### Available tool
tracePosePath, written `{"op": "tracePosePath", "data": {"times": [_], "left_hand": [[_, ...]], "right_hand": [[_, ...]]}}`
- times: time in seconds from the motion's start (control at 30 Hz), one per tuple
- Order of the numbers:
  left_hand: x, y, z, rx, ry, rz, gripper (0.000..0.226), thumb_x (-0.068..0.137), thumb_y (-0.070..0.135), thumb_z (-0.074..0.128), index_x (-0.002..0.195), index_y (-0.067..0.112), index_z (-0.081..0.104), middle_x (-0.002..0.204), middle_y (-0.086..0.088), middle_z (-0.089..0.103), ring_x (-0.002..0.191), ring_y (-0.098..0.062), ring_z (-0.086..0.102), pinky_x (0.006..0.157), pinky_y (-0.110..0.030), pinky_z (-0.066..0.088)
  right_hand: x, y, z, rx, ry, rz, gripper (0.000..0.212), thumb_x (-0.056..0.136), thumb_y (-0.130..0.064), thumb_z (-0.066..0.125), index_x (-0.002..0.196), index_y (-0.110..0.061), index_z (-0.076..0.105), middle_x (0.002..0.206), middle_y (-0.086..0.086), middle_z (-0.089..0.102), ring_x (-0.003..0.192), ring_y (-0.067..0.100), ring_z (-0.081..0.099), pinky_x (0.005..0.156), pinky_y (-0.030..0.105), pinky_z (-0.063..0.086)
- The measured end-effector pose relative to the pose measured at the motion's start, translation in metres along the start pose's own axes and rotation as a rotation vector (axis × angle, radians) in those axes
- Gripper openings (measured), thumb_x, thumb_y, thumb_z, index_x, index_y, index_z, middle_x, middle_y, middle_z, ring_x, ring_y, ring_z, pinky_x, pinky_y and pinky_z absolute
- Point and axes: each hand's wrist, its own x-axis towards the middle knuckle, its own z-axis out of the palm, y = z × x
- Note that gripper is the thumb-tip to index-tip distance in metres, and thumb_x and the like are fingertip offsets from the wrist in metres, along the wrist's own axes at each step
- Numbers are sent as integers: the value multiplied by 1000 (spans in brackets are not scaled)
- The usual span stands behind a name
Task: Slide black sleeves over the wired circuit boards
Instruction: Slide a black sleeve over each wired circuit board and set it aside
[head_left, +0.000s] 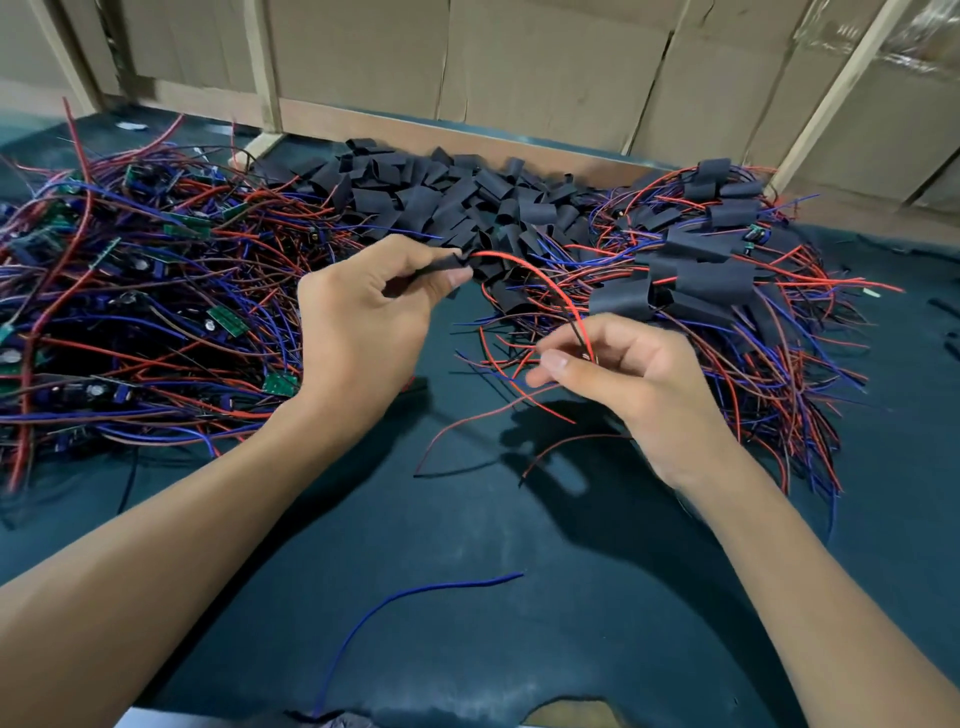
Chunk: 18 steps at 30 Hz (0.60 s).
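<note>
My left hand (363, 322) pinches a black sleeve (441, 267) between thumb and fingers, just in front of the loose sleeve pile (447, 197). A red wire (540, 283) arcs out of that sleeve's end down to my right hand (623, 379), which pinches the red and black wire ends. Whatever board sits inside the held sleeve is hidden. Bare green circuit boards with red and blue wires (130, 291) lie heaped at the left. Boards wearing black sleeves (717, 270) are piled at the right.
The dark mat (467, 597) covers the table. A single blue wire (415, 597) lies loose on it near me. Cardboard panels (545, 62) and wooden posts close off the back. Stray red and black wires trail under my right hand.
</note>
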Motion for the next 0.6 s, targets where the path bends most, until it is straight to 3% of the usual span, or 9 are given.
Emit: {"op": "tracePosePath", "data": {"times": [0.07,0.17,0.23,0.4,0.47,0.6], "left_hand": [[1,0,-1,-37,-6,-65,17,84,23,80,78,37,72,72,24,70,67,11,57,66,-13,43],[2,-1,-1,-59,-19,-106,11,85,28,78,78,35,75,75,8,73,65,-16,62,61,-30,48],[1,-4,0,-51,-37,-105,3,88,28,76,88,31,78,78,6,72,67,-14,58,66,-35,50],[-4,-4,3,66,-137,82,29,92,24,72,122,21,73,104,28,69,93,17,59,87,-9,46],[-6,-6,4,119,-155,171,31,93,23,72,123,17,71,110,24,67,101,18,60,92,-5,42],[-8,-6,6,126,-183,270,28,93,19,72,120,13,71,109,33,61,102,21,58,92,-4,41]], "right_hand": [[1,-1,0,208,28,-23,22,84,-12,71,105,-15,71,87,12,78,89,26,74,89,29,54],[3,-7,-1,563,28,-71,26,86,-2,60,111,-2,65,85,11,73,85,31,72,94,45,55],[4,-11,-3,709,42,-59,23,87,-5,60,108,0,68,87,11,69,83,30,71,91,44,56],[4,-12,-4,591,93,-76,23,87,-8,62,105,-2,75,88,10,68,60,22,58,62,32,51],[3,-12,-2,526,83,-66,24,85,-14,67,106,-7,78,89,9,70,55,19,52,54,29,45],[1,-10,-1,344,72,-39,26,91,-22,66,115,-20,77,95,4,72,47,14,39,42,20,28]]}}
